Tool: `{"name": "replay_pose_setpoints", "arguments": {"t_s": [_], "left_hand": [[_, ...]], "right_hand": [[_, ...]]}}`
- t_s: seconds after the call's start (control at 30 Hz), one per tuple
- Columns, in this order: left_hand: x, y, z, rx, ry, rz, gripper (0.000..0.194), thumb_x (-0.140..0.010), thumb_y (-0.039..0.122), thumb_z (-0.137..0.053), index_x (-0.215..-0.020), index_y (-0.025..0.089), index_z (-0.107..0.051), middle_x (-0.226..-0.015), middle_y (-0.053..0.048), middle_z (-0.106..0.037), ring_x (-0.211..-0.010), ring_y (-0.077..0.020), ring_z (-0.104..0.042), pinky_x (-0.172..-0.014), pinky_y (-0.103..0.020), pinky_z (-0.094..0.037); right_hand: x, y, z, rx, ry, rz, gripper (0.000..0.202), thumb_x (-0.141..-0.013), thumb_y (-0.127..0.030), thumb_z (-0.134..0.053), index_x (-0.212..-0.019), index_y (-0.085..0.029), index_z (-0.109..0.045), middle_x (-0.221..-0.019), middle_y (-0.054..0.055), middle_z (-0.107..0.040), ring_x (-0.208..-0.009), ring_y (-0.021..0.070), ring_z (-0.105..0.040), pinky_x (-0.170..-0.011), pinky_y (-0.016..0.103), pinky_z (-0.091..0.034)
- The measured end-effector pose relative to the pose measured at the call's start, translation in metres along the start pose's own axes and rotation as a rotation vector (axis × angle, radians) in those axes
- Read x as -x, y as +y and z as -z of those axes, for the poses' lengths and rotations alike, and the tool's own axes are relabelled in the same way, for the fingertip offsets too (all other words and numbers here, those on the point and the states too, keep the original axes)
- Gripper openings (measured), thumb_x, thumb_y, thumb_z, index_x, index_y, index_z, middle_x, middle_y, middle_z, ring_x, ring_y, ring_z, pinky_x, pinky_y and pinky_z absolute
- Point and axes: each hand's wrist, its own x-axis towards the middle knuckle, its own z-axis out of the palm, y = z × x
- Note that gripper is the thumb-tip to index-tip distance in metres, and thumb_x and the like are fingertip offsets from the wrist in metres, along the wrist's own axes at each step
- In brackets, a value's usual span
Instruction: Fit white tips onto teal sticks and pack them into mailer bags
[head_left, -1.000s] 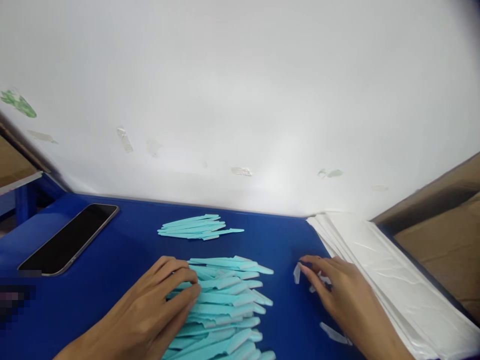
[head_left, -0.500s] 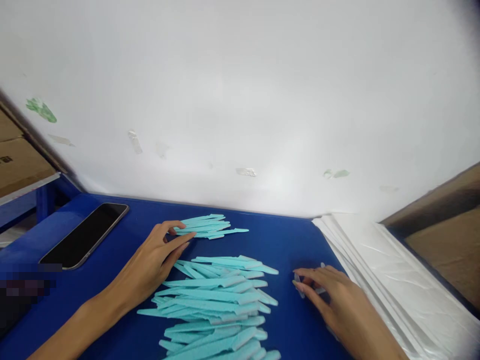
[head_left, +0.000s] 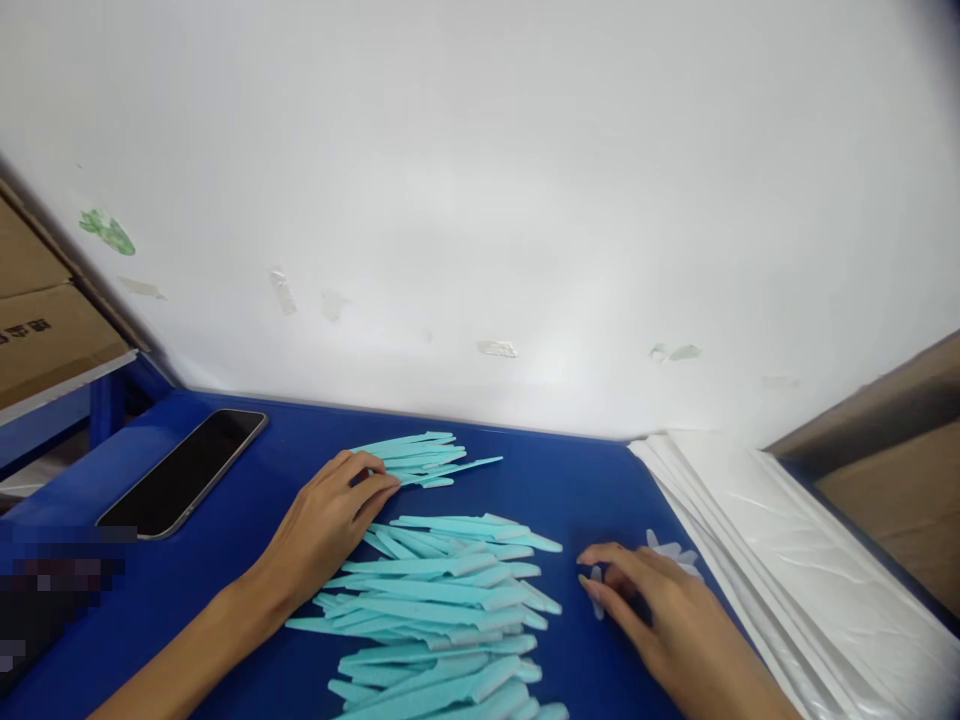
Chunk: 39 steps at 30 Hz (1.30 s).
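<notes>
My left hand (head_left: 334, 505) is at the small upper pile of turquoise eyebrow razors (head_left: 420, 455), thumb and forefinger closed together on a razor at its left end. Below it lies a larger heap of the same razors (head_left: 450, 595), their wider ends mostly toward the right. To the right of that heap, my right hand (head_left: 652, 600) has its thumb across a small translucent plastic cap (head_left: 597, 605), which appears pinched behind the thumb. Several more translucent caps (head_left: 671, 550) lie beyond its knuckles, partly hidden by the hand.
A phone (head_left: 187, 475) lies on the blue tabletop (head_left: 555, 470) at left. White plastic film or bags (head_left: 810, 520) are stacked along the right side. A white panel (head_left: 480, 200) stands behind the table, with cardboard boxes (head_left: 60, 330) at far left.
My left fingers have drawn closer together at the small pile, whose razors shifted slightly. My right hand has moved slightly down and left, uncovering more caps behind it. The view shifted a little.
</notes>
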Motion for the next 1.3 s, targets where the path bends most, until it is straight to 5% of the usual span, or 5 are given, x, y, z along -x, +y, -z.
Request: {"name": "replay_pose_setpoints", "arguments": {"t_s": [0.13,0.67,0.93,1.07,1.3], "left_hand": [[0.001,0.007,0.01,0.117,0.015,0.123,0.024,-0.105,0.035,-0.049,-0.103,0.022,-0.069,-0.101,-0.004,-0.07,-0.095,-0.0191,-0.065,-0.092,-0.033,-0.052],[0.0,0.021,0.019,0.78,0.006,0.645,0.035,-0.088,0.053,-0.072,-0.087,0.018,-0.065,-0.077,-0.004,-0.076,-0.064,-0.0193,-0.073,-0.047,-0.022,-0.052],[0.01,0.008,0.009,0.343,-0.027,0.24,0.027,-0.097,0.047,-0.064,-0.103,0.024,-0.077,-0.097,-0.004,-0.075,-0.063,-0.012,-0.064,-0.058,-0.023,-0.055],[0.013,0.006,0.008,0.149,0.052,0.016,0.025,-0.105,0.031,-0.053,-0.113,0.025,-0.075,-0.102,-0.004,-0.074,-0.083,-0.0151,-0.073,-0.07,-0.022,-0.058],[0.013,0.024,0.022,0.125,0.138,-0.059,0.02,-0.101,0.016,-0.059,-0.117,0.022,-0.069,-0.102,-0.002,-0.072,-0.09,-0.0142,-0.071,-0.084,-0.022,-0.056]], "right_hand": [[0.0,-0.002,0.004,-0.02,0.022,0.016,0.018,-0.101,-0.029,-0.054,-0.107,-0.029,-0.07,-0.101,0.001,-0.079,-0.092,0.0219,-0.077,-0.091,0.037,-0.061],[-0.006,-0.001,0.013,-0.046,-0.096,0.028,0.017,-0.101,-0.032,-0.057,-0.089,-0.029,-0.068,-0.086,-0.001,-0.071,-0.076,0.017,-0.074,-0.069,0.024,-0.058],[-0.005,-0.001,0.009,0.089,0.046,0.165,0.031,-0.108,-0.039,-0.044,-0.096,-0.027,-0.069,-0.089,0.0,-0.075,-0.077,0.018,-0.075,-0.077,0.028,-0.059],[-0.007,-0.01,0.013,0.092,0.136,0.22,0.033,-0.11,-0.037,-0.042,-0.106,-0.026,-0.072,-0.093,0.001,-0.078,-0.079,0.017,-0.077,-0.076,0.025,-0.061],[-0.006,-0.019,0.02,0.006,0.228,0.221,0.026,-0.106,-0.027,-0.05,-0.122,-0.028,-0.07,-0.105,0.002,-0.078,-0.091,0.0173,-0.077,-0.086,0.023,-0.062]]}}
